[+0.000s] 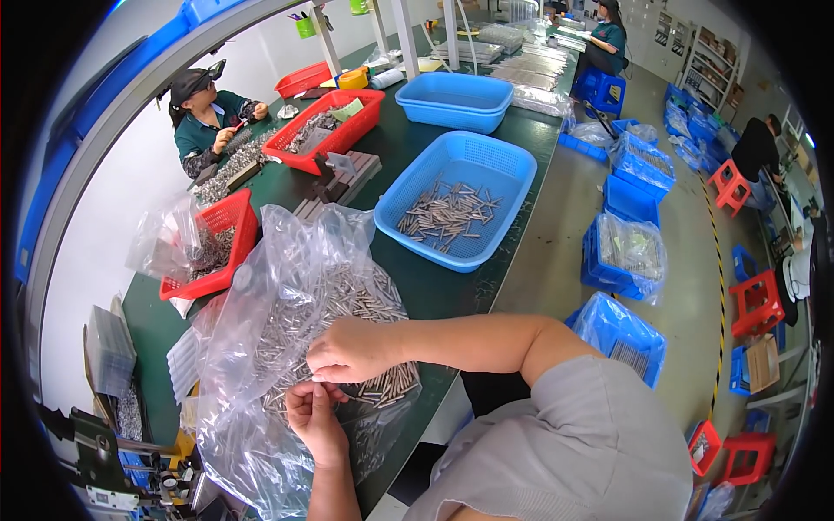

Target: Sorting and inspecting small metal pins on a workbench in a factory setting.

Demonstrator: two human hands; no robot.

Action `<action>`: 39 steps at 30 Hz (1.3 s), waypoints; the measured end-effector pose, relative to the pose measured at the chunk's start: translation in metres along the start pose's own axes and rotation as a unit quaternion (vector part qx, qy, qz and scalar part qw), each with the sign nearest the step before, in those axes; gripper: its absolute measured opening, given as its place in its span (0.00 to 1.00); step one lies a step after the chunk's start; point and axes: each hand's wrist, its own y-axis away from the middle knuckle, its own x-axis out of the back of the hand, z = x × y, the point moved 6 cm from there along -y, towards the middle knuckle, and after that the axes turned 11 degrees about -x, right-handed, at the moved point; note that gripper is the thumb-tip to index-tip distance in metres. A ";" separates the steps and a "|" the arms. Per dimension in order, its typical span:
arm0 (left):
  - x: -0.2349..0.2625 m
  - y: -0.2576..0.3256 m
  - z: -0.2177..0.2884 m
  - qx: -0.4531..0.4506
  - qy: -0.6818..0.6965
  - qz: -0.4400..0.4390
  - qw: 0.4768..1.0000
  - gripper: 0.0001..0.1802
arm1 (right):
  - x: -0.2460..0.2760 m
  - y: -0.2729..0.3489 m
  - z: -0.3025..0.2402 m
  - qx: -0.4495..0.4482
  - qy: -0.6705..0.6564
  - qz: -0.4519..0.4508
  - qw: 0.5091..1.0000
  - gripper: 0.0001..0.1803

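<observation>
A clear plastic bag (248, 447) lies spread on the green table, heaped with small slim metal pins (347, 300). Over this heap my left hand (314, 418) and my right hand (349, 349) meet, fingertips pinched close together. Whatever they hold is hidden by the fingers or too small to name. The right forearm reaches in from the right, the left from below. Beyond the bag stands a blue plastic basket (512, 178) with a loose pile of similar metal pins (447, 213) in it.
Red baskets (369, 113) of small metal parts stand along the table's far left side, near a seated co-worker (204, 122). Stacked blue baskets (456, 91) sit farther back. Blue crates (599, 256) line the floor to the right. A metal fixture (95, 451) is at lower left.
</observation>
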 end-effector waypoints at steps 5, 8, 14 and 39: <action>0.004 -0.001 -0.001 0.036 0.095 0.029 0.994 0.04 | 0.001 -0.002 -0.001 0.003 -0.020 0.011 1.000 0.05; 0.004 -0.002 -0.003 0.036 0.103 0.018 0.994 0.04 | 0.002 -0.001 -0.003 0.004 -0.039 0.026 0.999 0.05; -0.001 -0.002 -0.003 0.053 0.144 0.013 0.988 0.04 | 0.003 0.001 -0.002 0.008 -0.037 0.048 0.998 0.05; 0.004 -0.003 -0.007 0.098 0.225 0.014 0.969 0.02 | -0.005 -0.004 0.002 -0.104 -0.074 -0.054 0.990 0.07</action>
